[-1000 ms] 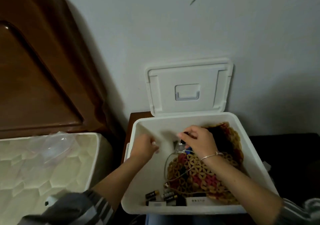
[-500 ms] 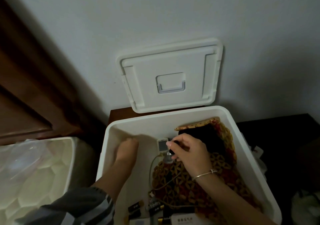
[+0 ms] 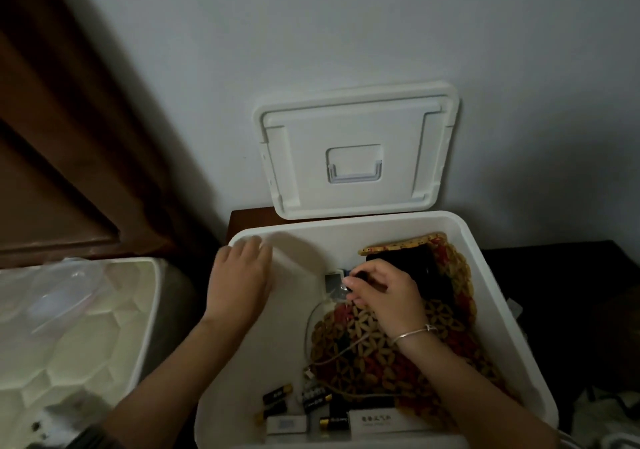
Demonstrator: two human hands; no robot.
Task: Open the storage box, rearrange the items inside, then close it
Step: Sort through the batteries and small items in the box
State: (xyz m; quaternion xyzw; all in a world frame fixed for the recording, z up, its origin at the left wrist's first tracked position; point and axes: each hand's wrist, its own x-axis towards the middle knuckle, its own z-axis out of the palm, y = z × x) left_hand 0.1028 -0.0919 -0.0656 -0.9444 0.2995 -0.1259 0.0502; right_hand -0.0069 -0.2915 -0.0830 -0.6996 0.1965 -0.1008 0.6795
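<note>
The white storage box stands open, its lid leaning upright against the wall behind it. Inside lie a woven red-and-tan mat, a black item, a thin cable, several black batteries and a small white carton. My right hand is inside the box and pinches a small white device at the cable's end. My left hand lies flat with straight fingers over the box's left wall near the back corner.
A cream quilted mattress with a clear plastic piece on it sits at the left. A dark wooden headboard rises behind it. Dark surface and clutter lie right of the box.
My left hand has lifted from inside the box to its left wall. My right hand keeps its pinch on the small device, shifting slightly. The camera has tilted down toward the box.
</note>
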